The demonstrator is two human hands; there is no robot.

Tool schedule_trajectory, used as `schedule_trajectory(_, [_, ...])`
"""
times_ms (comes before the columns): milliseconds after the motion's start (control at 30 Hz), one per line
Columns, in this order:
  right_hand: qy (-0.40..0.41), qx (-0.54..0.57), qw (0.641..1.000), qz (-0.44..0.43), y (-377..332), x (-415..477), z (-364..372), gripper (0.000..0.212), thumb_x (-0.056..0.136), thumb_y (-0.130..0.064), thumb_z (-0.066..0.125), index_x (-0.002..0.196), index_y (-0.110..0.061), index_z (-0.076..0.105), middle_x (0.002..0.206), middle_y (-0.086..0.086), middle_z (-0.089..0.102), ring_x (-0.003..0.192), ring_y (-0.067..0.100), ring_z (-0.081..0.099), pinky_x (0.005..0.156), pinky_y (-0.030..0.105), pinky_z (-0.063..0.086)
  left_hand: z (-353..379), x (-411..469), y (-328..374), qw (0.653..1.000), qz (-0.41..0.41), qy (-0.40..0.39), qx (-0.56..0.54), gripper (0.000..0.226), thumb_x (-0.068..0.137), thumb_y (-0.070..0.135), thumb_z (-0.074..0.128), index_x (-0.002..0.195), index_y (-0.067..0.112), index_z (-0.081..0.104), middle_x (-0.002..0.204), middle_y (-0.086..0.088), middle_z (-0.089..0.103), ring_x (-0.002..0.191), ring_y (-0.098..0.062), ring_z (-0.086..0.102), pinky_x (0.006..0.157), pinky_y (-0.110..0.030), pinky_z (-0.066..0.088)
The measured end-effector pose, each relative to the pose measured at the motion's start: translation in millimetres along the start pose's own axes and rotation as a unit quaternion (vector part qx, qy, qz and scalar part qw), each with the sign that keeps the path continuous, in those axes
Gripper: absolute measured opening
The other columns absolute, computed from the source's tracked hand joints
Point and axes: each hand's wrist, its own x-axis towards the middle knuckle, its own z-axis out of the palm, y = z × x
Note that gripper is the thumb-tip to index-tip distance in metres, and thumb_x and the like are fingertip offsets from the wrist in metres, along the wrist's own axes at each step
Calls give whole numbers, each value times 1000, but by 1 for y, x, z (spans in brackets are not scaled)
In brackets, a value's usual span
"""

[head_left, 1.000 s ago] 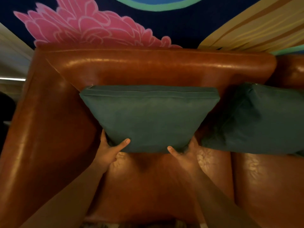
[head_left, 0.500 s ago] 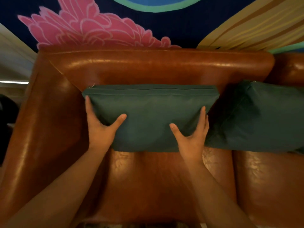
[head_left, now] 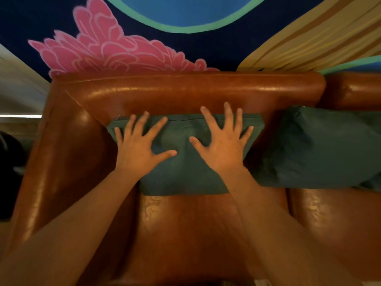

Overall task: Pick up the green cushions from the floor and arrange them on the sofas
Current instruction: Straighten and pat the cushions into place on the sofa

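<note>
A brown leather sofa (head_left: pixel 185 89) fills the view from above, its backrest set against a painted wall (head_left: pixel 206 50). Two green cushions already stand on its seat, leaning on the backrest, so this part of the task looks nearly done. The floor is out of view, so it cannot be told whether more cushions wait there.

The right cushion (head_left: pixel 321 149) sits toward the sofa's right edge, with nothing touching it. The left cushion (head_left: pixel 183 178) stands near the seat's back left corner, close to the armrest. Its bottom edge is on the seat and its top edge is against the backrest.

Both hands press flat on its front face, fingers straight and spread wide, gripping nothing. The left hand (head_left: pixel 138 149) covers the cushion's left half and the right hand (head_left: pixel 224 147) its right half. The right fingertips reach past the top seam over the backrest. This seems a settling pat.
</note>
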Motion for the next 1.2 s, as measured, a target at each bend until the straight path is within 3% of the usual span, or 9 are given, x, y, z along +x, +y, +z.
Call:
schedule_trajectory(67, [-85, -31, 996, 15, 6, 9, 10, 81, 94, -89, 37, 166, -59, 16, 182, 5, 1, 166, 40, -12, 125, 78, -7, 4, 13, 4, 994, -5, -98, 39, 105, 68, 103, 37, 160, 62, 9, 176, 2, 13, 161, -35, 0, 121, -76, 0])
schedule_trajectory(133, [-113, -33, 993, 28, 14, 12, 18, 80, 93, -91, 31, 166, -60, 16, 182, 4, 1, 166, 40, -13, 125, 76, -10, 8, 21, 5, 990, -2, -128, 59, 106, 67, 105, 34, 160, 63, 4, 176, 4, 9, 161, -35, -1, 121, -76, -3])
schedule_trajectory(300, [-197, -41, 979, 31, 7, 23, -2, 83, 95, -89, 36, 167, -60, 9, 182, 4, -9, 165, 42, -16, 125, 77, -10, -7, 26, 5, 979, -7, -195, 61, 112, 64, 107, 33, 158, 63, -7, 177, 4, -2, 162, -35, -5, 121, -76, -1])
schedule_trajectory(433, [-161, -21, 987, 11, 5, -3, -45, 86, 100, -77, 48, 170, -53, 6, 182, 5, -12, 166, 39, -14, 129, 72, -1, -48, 6, 15, 986, 10, -166, 32, 110, 68, 104, 34, 162, 58, -3, 177, 0, -6, 162, -34, -6, 124, -72, 1])
schedule_trajectory(700, [-79, 31, 993, 85, 20, -86, -128, 85, 105, -53, 60, 172, -45, 10, 182, 10, -4, 168, 32, -7, 132, 66, 5, -117, -53, 81, 994, 18, -98, -33, 101, 78, 96, 40, 164, 55, 5, 177, -8, -2, 162, -31, -5, 127, -66, 2])
schedule_trajectory(967, [-53, 29, 992, 111, 48, -156, -182, 86, 105, -50, 61, 172, -47, 7, 182, 9, -7, 168, 31, -10, 131, 67, 3, -128, -107, 183, 994, 86, -60, -43, 93, 90, 82, 50, 165, 49, 7, 177, -8, -2, 163, -30, -2, 127, -65, 8])
schedule_trajectory(1200, [-37, 34, 989, 136, 122, -218, -224, 84, 107, -51, 60, 169, -56, 4, 182, 8, -10, 168, 30, -11, 130, 68, 3, -122, -146, 270, 991, 123, -37, -38, 89, 91, 76, 56, 165, 48, 16, 177, -5, -2, 163, -28, -1, 128, -62, 8])
